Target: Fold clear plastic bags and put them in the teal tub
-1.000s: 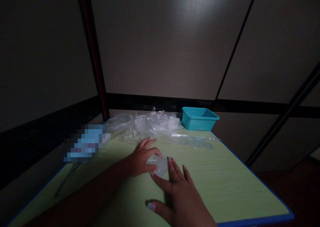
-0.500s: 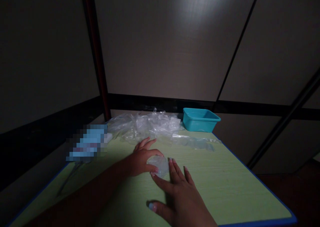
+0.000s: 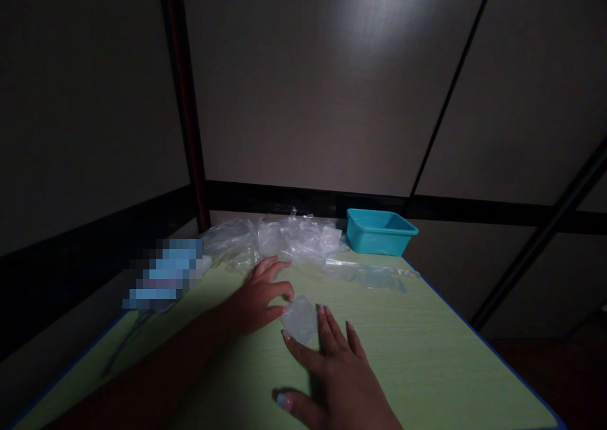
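A small folded piece of clear plastic (image 3: 300,319) lies flat on the green table (image 3: 427,354). My left hand (image 3: 258,297) rests at its left edge, thumb and forefinger touching the plastic's corner, the other fingers stretched out. My right hand (image 3: 332,370) lies flat on the table with its fingers spread, the fingertips pressing on the plastic's near and right edge.
A heap of crumpled clear plastic bags (image 3: 275,237) lies at the table's far end, with a flatter clear sheet (image 3: 370,273) trailing to the right. A teal plastic tub (image 3: 379,231) stands at the far right corner. A blurred blue item (image 3: 164,272) sits at the left edge. Dark walls surround the table.
The small plastic piece has been flattened down onto the table. My left hand has drawn back a little to the left, and my right hand has slid slightly toward me.
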`<move>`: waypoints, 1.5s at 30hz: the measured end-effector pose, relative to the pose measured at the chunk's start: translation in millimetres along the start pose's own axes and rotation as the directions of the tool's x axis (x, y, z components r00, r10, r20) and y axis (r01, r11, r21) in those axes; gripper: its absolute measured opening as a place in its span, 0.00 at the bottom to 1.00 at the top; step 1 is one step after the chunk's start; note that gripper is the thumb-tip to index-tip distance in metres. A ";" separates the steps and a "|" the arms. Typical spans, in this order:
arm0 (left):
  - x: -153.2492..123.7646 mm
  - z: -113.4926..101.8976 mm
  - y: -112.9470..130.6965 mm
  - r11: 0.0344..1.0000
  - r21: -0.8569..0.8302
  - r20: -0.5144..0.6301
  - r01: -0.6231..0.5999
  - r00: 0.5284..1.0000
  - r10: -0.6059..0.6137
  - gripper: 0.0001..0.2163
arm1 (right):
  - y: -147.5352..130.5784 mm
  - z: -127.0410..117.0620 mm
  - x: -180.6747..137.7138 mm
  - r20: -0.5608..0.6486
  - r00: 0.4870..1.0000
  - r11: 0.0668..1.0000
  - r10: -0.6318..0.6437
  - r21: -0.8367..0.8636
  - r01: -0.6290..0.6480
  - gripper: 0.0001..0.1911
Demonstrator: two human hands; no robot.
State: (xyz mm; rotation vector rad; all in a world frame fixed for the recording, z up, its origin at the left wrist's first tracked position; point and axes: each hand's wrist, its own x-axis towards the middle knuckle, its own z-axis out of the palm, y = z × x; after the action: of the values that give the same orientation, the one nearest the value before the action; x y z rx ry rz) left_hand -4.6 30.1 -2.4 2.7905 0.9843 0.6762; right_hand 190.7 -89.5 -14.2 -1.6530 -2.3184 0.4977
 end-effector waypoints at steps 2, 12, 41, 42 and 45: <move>-1.8 0.8 -3.7 1.000 0.013 0.035 -0.003 0.999 0.002 0.07 | -0.7 -0.2 -0.1 -0.004 1.000 1.000 0.001 -0.002 -0.001 0.36; -1.0 3.0 -7.1 1.000 -0.019 -0.050 -0.015 0.999 0.014 0.12 | -1.7 -1.6 -0.7 0.011 1.000 1.000 0.005 -0.008 -0.005 0.37; -1.1 9.9 4.8 0.979 -0.202 0.029 -0.012 0.999 0.019 0.19 | 35.5 -89.0 81.3 0.101 0.952 0.303 0.289 0.934 -0.190 0.20; -1.4 9.3 5.9 0.978 -0.210 0.028 -0.011 0.999 0.017 0.18 | 39.3 -87.2 85.7 0.096 0.960 0.286 0.261 0.943 -0.172 0.21; -3.3 7.6 10.1 0.977 -0.215 0.040 -0.001 0.999 0.010 0.16 | 51.9 -79.3 92.6 0.098 0.966 0.206 0.240 0.967 -0.150 0.22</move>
State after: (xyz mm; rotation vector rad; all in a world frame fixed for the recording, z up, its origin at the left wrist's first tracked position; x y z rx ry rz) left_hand 2.3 20.4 -8.0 2.6088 0.8407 0.6790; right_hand 236.5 23.8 37.0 -1.1574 -1.0754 1.5263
